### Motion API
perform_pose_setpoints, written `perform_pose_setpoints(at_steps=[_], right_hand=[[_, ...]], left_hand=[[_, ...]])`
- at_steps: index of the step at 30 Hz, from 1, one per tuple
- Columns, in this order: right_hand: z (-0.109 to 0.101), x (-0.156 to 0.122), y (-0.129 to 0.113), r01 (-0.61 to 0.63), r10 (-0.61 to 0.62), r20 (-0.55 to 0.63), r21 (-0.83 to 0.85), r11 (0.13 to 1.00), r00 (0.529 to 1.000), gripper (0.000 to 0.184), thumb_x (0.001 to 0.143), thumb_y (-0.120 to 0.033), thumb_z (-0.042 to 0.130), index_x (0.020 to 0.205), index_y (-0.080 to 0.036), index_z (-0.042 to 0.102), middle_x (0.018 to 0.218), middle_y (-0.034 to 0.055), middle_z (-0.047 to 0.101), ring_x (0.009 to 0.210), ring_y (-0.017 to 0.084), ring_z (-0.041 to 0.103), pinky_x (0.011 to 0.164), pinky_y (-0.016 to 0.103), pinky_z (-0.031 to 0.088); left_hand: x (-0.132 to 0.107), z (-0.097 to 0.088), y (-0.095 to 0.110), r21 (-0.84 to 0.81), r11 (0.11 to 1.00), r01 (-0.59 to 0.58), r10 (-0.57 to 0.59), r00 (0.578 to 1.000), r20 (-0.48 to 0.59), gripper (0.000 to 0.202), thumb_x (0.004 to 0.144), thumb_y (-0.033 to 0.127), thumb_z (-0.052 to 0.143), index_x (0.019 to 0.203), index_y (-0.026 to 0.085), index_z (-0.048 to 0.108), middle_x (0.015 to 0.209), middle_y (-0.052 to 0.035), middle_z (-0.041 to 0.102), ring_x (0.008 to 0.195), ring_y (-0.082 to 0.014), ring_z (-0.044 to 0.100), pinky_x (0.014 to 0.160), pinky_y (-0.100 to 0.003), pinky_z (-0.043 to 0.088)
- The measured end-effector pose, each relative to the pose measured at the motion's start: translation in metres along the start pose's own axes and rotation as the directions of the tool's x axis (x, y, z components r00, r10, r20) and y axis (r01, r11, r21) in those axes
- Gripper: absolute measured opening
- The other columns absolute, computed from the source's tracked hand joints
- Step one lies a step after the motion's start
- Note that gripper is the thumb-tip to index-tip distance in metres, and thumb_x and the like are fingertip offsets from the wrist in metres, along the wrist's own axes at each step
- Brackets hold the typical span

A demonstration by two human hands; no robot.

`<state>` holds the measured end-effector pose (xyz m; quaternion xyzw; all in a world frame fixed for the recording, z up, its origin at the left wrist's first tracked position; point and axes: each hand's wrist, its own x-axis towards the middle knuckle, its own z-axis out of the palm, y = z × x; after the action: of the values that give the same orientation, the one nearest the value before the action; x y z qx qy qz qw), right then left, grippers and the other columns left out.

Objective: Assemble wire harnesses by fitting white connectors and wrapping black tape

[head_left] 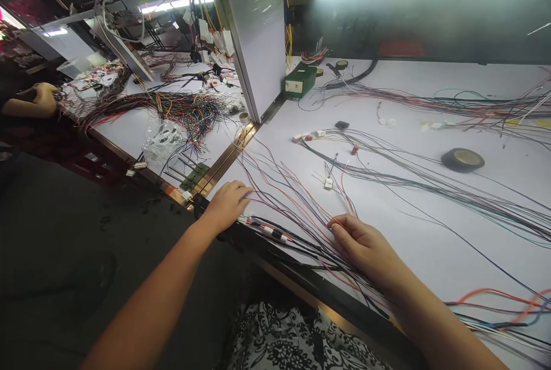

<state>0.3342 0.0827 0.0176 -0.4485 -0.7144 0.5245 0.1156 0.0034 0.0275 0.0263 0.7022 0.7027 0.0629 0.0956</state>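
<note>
A loose bundle of thin coloured wires (297,198) fans across the white bench top (413,244) toward its near edge. My left hand (227,205) rests palm down on the left ends of the wires at the bench edge, its fingers curled over them. My right hand (364,246) lies on the bundle further right, with thumb and forefinger pinching several wires. Small white connectors (275,233) with black sleeves sit on the wires between my two hands. Another small white connector (328,183) lies a little beyond them.
A black tape roll (462,159) lies at the right, a green box (300,82) at the back by a grey divider panel (258,43). More wire harnesses (451,103) cross the far bench. At the left bench another person's hand (41,99) rests near a wire pile (172,107).
</note>
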Motion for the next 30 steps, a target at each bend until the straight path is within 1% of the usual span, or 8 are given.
perform_pose_setpoints(at_steps=[4,8,14,18,21,25,27,30], right_hand=[[0.001,0.001,0.001,0.024,-0.023,0.007,-0.035,0.999,1.000,0.030,0.094,-0.046,0.037,0.095,-0.023,0.057,0.079,-0.0008,0.061,0.075,0.017,0.056,0.071,0.029,0.043],[0.001,0.002,0.001,0.090,-0.089,0.015,-0.092,0.992,0.996,0.027,0.092,-0.043,0.043,0.103,-0.023,0.059,0.090,0.0020,0.063,0.083,0.018,0.058,0.076,0.031,0.044],[0.000,0.004,0.002,0.198,-0.179,0.137,-0.138,0.970,0.974,0.022,0.090,-0.040,0.052,0.100,-0.026,0.065,0.095,0.0025,0.062,0.082,0.017,0.058,0.076,0.031,0.044],[-0.001,0.004,-0.001,0.235,-0.204,0.189,-0.158,0.959,0.961,0.014,0.089,-0.032,0.053,0.090,-0.027,0.066,0.095,0.0005,0.061,0.078,0.014,0.057,0.073,0.030,0.044],[-0.002,0.002,-0.003,0.209,-0.181,0.179,-0.154,0.966,0.967,0.012,0.087,-0.027,0.052,0.084,-0.025,0.064,0.089,-0.0004,0.062,0.076,0.014,0.056,0.071,0.029,0.044],[-0.004,0.001,-0.004,0.123,-0.097,0.181,-0.137,0.983,0.979,0.013,0.087,-0.028,0.051,0.085,-0.025,0.064,0.083,-0.0014,0.065,0.077,0.015,0.058,0.068,0.029,0.044],[-0.004,0.002,-0.005,0.109,-0.083,0.197,-0.126,0.986,0.977,0.013,0.087,-0.029,0.052,0.085,-0.026,0.065,0.083,-0.0019,0.066,0.077,0.015,0.059,0.069,0.029,0.043],[-0.004,0.003,-0.004,0.121,-0.098,0.209,-0.100,0.988,0.973,0.015,0.087,-0.027,0.050,0.084,-0.025,0.065,0.081,-0.0023,0.066,0.075,0.014,0.059,0.069,0.028,0.043]], left_hand=[[0.002,-0.004,0.003,-0.100,0.995,0.025,-0.028,0.999,-0.027,0.027,0.092,0.027,0.042,0.097,0.019,0.068,0.096,-0.0063,0.067,0.094,-0.0213,0.060,0.087,-0.036,0.048],[0.000,-0.025,0.013,-0.281,0.959,0.044,-0.089,0.984,-0.152,0.024,0.092,0.031,0.046,0.098,0.021,0.067,0.099,-0.0031,0.066,0.095,-0.0184,0.060,0.087,-0.031,0.048],[-0.007,-0.050,0.045,-0.540,0.837,-0.086,-0.130,0.928,-0.350,0.013,0.088,0.028,0.059,0.095,0.024,0.068,0.094,-0.0006,0.062,0.090,-0.0156,0.059,0.083,-0.028,0.048],[-0.006,-0.050,0.061,-0.677,0.711,-0.189,-0.162,0.894,-0.419,0.010,0.085,0.025,0.063,0.092,0.023,0.069,0.094,-0.0023,0.059,0.088,-0.0159,0.058,0.079,-0.028,0.050],[0.000,-0.041,0.062,-0.738,0.653,-0.170,-0.199,0.902,-0.384,0.018,0.087,0.027,0.060,0.104,0.024,0.064,0.098,-0.0029,0.057,0.082,-0.0143,0.060,0.078,-0.030,0.052],[0.004,-0.019,0.063,-0.515,0.851,-0.104,-0.194,0.849,-0.492,0.052,0.085,0.027,0.061,0.134,0.028,0.043,0.124,-0.0100,0.047,0.105,-0.0219,0.056,0.090,-0.041,0.049],[0.002,-0.007,0.071,-0.287,0.952,-0.111,-0.065,0.841,-0.538,0.060,0.083,0.025,0.064,0.138,0.028,0.038,0.132,-0.0133,0.041,0.121,-0.0274,0.047,0.100,-0.047,0.041],[-0.004,0.006,0.087,-0.032,0.987,-0.156,0.116,0.842,-0.527,0.056,0.084,0.021,0.064,0.135,0.030,0.042,0.139,-0.0136,0.037,0.133,-0.0324,0.034,0.109,-0.055,0.027]])
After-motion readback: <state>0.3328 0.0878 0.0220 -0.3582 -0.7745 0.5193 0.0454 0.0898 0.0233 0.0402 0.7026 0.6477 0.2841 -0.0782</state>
